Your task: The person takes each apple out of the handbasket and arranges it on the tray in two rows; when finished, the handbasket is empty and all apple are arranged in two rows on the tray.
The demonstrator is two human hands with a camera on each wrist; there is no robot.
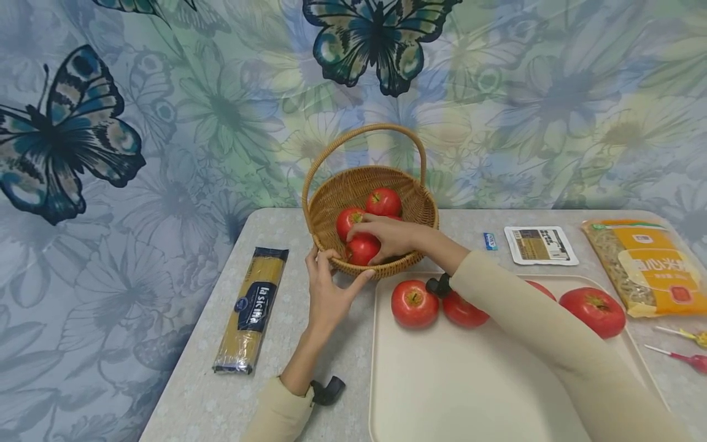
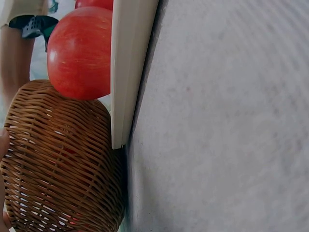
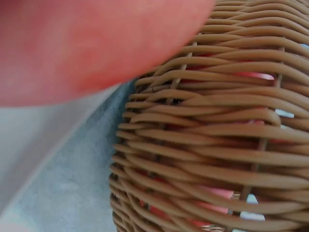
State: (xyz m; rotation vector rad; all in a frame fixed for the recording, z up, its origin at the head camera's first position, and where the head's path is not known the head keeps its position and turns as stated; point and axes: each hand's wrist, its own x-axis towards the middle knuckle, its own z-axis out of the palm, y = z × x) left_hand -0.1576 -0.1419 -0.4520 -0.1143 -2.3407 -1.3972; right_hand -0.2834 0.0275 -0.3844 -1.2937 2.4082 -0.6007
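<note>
One red fruit [image 1: 362, 250] in right grip [image 1: 391, 236], inside basket [image 1: 348, 189]

Right hand [image 1: 394, 238] is blocking most of one red fruit [image 1: 394, 217] in the basket [image 1: 356, 184], just a sliver peeking out. Same deal near the tray's [image 1: 475, 393] far edge, where the right sleeve [image 1: 530, 325] hides most of another. Tray's near edge is cropped, and so's the orange bag [image 1: 646, 267] by the surface's [image 1: 188, 393] far right corner. Blue packet [image 1: 490, 241]? Print's too tiny. Right wrist view: big red shape [image 3: 96, 48], totally blurry.
</note>
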